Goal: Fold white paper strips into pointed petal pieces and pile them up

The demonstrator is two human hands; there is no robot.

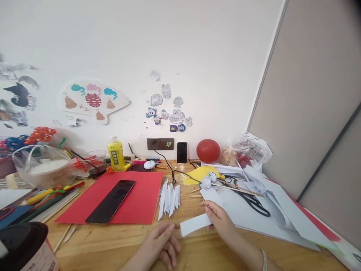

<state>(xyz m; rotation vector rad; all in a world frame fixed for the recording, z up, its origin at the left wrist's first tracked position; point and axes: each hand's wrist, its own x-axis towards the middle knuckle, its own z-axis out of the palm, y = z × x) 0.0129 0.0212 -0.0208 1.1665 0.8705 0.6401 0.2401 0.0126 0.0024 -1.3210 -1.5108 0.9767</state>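
Observation:
Between thumb and fingers, my right hand point(220, 219) pinches a white paper strip point(194, 224) above the wooden table. The strip points left, its free end close to my left hand point(163, 242). That hand is loosely curled with its fingers apart and holds nothing; whether its index fingertip touches the strip I cannot tell. Just beyond lies a pile of folded white paper strips point(169, 197). Another white paper piece point(212, 196) is behind my right hand, near crumpled paper balls point(208, 180).
Left of the pile, a black tablet point(111, 201) rests on red paper point(146, 195). Black-handled scissors point(254, 203) lie on white sheets point(239, 214) at right. A yellow bottle point(116, 155), a phone point(182, 152) and a red balloon point(208, 150) stand along the wall.

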